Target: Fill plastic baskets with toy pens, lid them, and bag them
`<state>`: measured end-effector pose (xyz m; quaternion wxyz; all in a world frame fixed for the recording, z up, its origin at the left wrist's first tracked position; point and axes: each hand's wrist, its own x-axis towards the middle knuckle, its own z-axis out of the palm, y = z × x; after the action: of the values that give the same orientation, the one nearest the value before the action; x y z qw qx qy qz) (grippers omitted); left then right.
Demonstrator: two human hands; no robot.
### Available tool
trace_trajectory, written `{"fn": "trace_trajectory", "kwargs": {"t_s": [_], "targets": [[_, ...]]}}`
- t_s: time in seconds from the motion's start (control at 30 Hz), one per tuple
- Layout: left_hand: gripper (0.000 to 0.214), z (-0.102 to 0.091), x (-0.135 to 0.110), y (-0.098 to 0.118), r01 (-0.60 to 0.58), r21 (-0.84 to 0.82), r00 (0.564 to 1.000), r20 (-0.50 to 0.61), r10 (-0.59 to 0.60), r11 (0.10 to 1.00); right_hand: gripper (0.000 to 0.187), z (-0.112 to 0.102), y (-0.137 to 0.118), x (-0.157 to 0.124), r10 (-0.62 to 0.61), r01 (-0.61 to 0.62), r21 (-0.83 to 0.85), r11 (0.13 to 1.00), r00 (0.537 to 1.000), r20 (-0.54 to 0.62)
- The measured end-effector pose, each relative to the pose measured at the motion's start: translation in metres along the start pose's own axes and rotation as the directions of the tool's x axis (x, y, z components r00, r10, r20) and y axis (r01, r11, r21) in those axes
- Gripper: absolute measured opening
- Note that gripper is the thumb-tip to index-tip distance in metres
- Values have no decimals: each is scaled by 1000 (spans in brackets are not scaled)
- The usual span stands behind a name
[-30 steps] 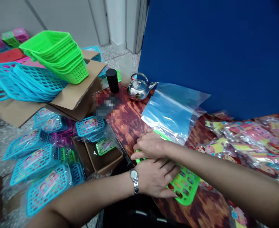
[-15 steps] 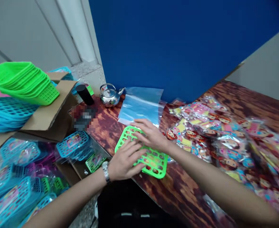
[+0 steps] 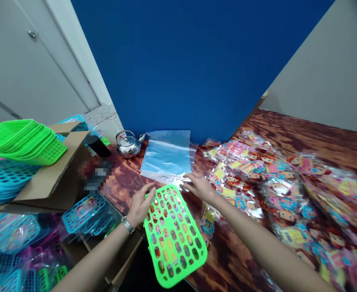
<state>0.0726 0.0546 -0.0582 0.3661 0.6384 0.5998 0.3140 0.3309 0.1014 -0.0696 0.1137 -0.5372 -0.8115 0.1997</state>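
Note:
A bright green perforated plastic basket lid (image 3: 174, 235) lies flat at the front edge of the wooden table (image 3: 303, 129), with colourful items showing through its holes. My left hand (image 3: 140, 205), a watch on its wrist, grips the lid's left far corner with curled fingers. At the lid's far right corner my right hand (image 3: 199, 186) rests, fingers extended toward a stack of clear plastic bags (image 3: 168, 156) just beyond.
A heap of small packaged cartoon toys (image 3: 276, 190) covers the table's right side. A metal teapot (image 3: 128, 144) and a black cylinder (image 3: 97, 146) stand at the back left. Cardboard boxes (image 3: 50, 178) on the left hold green baskets (image 3: 23, 140) and blue ones (image 3: 84, 207).
The view swung right and up. Both hands came off the top of the green lid and moved to its far corners; the lid now lies turned lengthwise toward me.

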Motion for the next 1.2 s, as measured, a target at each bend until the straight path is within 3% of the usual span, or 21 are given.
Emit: {"fn": "trace_trajectory", "kwargs": {"t_s": [0.1, 0.17, 0.3, 0.53, 0.73, 0.83, 0.93, 1.1, 1.2], "targets": [[39, 6, 2, 2, 42, -121, 999, -9, -44, 992, 40, 13, 17, 39, -4, 6, -77, 997, 1000, 24], [40, 9, 0, 1, 91, -206, 995, -10, -95, 974, 36, 19, 25, 52, -24, 28, -80, 996, 999, 49], [41, 13, -3, -2, 162, -332, 985, 4, -171, 929, 24, 22, 33, 56, -57, 65, -87, 994, 994, 92], [40, 28, 8, 4, 174, -397, 985, 52, -167, 901, 35, 12, 32, 62, -30, 46, -111, 993, 989, 143], [54, 34, 43, 15, 230, -416, 973, 109, -203, 880, 37, -13, 24, 61, -55, 68, -101, 993, 990, 128], [61, 35, 70, 17, 269, -360, 962, 65, -264, 893, 38, -23, 19, 60, -90, 98, -86, 991, 991, 97], [61, 35, 87, 14, 236, -243, 966, -44, -254, 941, 37, -30, 17, 58, -118, 122, -65, 990, 991, 61], [53, 22, 88, 3, 61, 21, 963, -264, -53, 998, 38, -40, 16, 51, -154, 155, -29, 988, 988, 11], [39, 8, 91, -3, -70, 188, 959, -259, 118, 980, 38, -44, 14, 47, -191, 191, -8, 982, 981, 30]]}}
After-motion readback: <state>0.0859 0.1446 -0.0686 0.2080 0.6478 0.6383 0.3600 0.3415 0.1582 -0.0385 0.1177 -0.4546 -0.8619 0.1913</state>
